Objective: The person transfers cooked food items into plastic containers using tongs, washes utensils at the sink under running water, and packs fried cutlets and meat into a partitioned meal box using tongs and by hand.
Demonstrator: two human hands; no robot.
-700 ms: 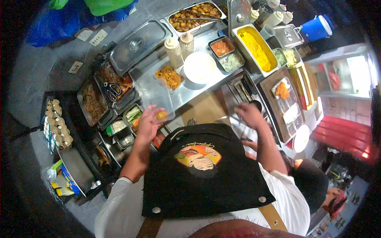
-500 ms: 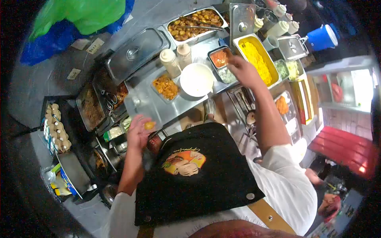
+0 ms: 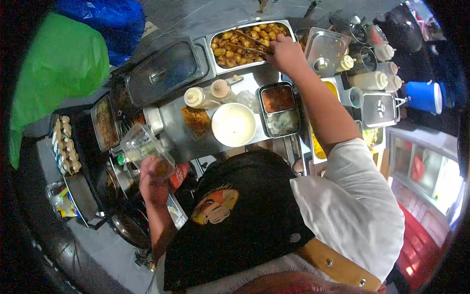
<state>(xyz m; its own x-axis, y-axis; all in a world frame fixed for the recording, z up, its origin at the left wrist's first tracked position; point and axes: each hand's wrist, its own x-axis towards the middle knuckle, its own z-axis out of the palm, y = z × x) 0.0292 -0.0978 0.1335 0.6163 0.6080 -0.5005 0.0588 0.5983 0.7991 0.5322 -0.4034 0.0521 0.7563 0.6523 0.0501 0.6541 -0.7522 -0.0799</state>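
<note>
My left hand (image 3: 152,179) is closed around a clear plastic container (image 3: 141,139), tilted over the left end of the steel counter; a small orange-brown patch shows at its near end. My right hand (image 3: 286,55) reaches to the back and grips the end of metal tongs (image 3: 248,48). These lie across a steel pan of small browned potatoes (image 3: 232,59). Below that arm sits a dark tray (image 3: 263,128) with a red chopped food (image 3: 278,99) and a pale one. A white bowl (image 3: 234,125) of creamy white stuff stands at the counter's middle.
Two squeeze bottles (image 3: 195,97) stand behind the bowl, beside shredded orange food (image 3: 196,122). A steel lid (image 3: 164,68) lies at the back left. More bottles (image 3: 369,80) and a blue jug (image 3: 423,97) are at right, egg cartons (image 3: 66,144) at left.
My right hand has gone from over the red chopped food to the tongs at the potato pan. My left hand and its clear container have shifted left and down. The view has turned somewhat.
</note>
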